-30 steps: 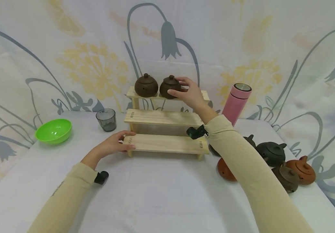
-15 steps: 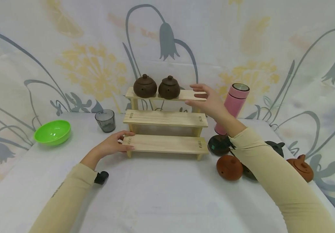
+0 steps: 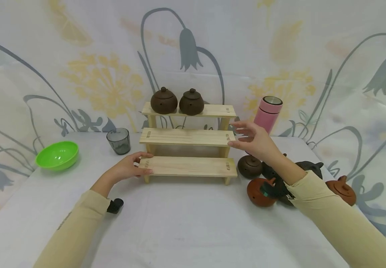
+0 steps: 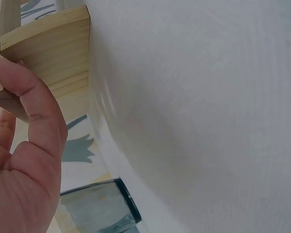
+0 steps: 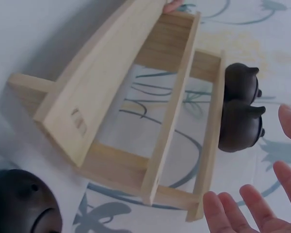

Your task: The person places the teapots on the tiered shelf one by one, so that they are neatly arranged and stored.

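Observation:
A three-tier wooden stand (image 3: pixel 187 166) occupies the middle of the table, with two dark brown teapots side by side on its top tier, the left teapot (image 3: pixel 164 101) and the right teapot (image 3: pixel 191 102). My left hand (image 3: pixel 126 168) holds the left end of the lowest board; in the left wrist view the thumb (image 4: pixel 24 80) lies against the wood. Holding nothing, my right hand (image 3: pixel 255 140) hovers by the right end of the middle tier, fingers spread and slightly bent. Below it on the table sit a brown teapot (image 3: pixel 250 166) and an orange-brown teapot (image 3: pixel 260 192).
A pink thermos (image 3: pixel 267 115) stands behind the right hand. Several more teapots, among them a reddish one (image 3: pixel 342 190), are partly hidden by the right arm. Left of the stand are a grey glass (image 3: pixel 119 141) and a green bowl (image 3: pixel 57 155).
The right hand has let go of the right teapot on the top tier and moved right and down toward the teapots on the table. The left hand stays on the lowest board.

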Motion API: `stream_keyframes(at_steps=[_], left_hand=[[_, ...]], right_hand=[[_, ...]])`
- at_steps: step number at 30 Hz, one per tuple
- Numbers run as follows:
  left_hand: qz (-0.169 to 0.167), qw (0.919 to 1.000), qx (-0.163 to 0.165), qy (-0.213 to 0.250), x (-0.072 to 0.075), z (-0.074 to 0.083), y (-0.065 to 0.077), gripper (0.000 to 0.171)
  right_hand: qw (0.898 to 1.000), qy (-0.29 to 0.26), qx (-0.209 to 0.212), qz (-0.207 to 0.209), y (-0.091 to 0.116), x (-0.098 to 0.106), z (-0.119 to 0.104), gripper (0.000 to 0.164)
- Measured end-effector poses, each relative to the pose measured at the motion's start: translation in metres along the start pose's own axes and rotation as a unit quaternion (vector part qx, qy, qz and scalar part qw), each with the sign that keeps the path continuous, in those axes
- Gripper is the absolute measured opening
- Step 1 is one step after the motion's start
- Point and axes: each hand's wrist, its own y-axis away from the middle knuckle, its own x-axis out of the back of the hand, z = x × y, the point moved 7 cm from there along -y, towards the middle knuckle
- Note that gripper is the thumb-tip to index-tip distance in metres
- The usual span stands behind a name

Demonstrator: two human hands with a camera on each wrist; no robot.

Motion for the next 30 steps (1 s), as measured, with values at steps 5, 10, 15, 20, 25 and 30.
stream_keyframes(at_steps=[5, 10, 15, 20, 25, 30], left_hand=[[0.002, 1.0, -0.001, -0.005, 0.001, 0.001, -0.001, 0.066], [0.004, 0.9996, -0.011, -0.025, 0.003, 0.006, 0.002, 0.065], [0.048, 0.9942, -0.051, -0.082, 0.012, 0.017, 0.007, 0.053], [0.143, 0.9871, -0.051, -0.052, 0.029, 0.027, 0.009, 0.042], [0.182, 0.9797, -0.081, -0.024, 0.034, 0.036, 0.004, 0.046], [0.158, 0.9827, -0.097, -0.008, 0.029, 0.035, -0.006, 0.043]], right_hand=[[1.0, 0.027, -0.012, 0.006, 0.022, 0.006, 0.01, 0.059], [0.999, 0.04, -0.006, 0.002, 0.043, 0.006, 0.019, 0.057], [0.999, 0.03, -0.024, -0.011, 0.062, 0.001, 0.035, 0.057], [0.998, 0.055, -0.028, -0.004, 0.08, -0.002, 0.047, 0.055], [0.997, 0.065, -0.029, 0.007, 0.094, -0.004, 0.055, 0.052], [0.996, 0.079, -0.04, 0.008, 0.105, -0.006, 0.061, 0.049]])
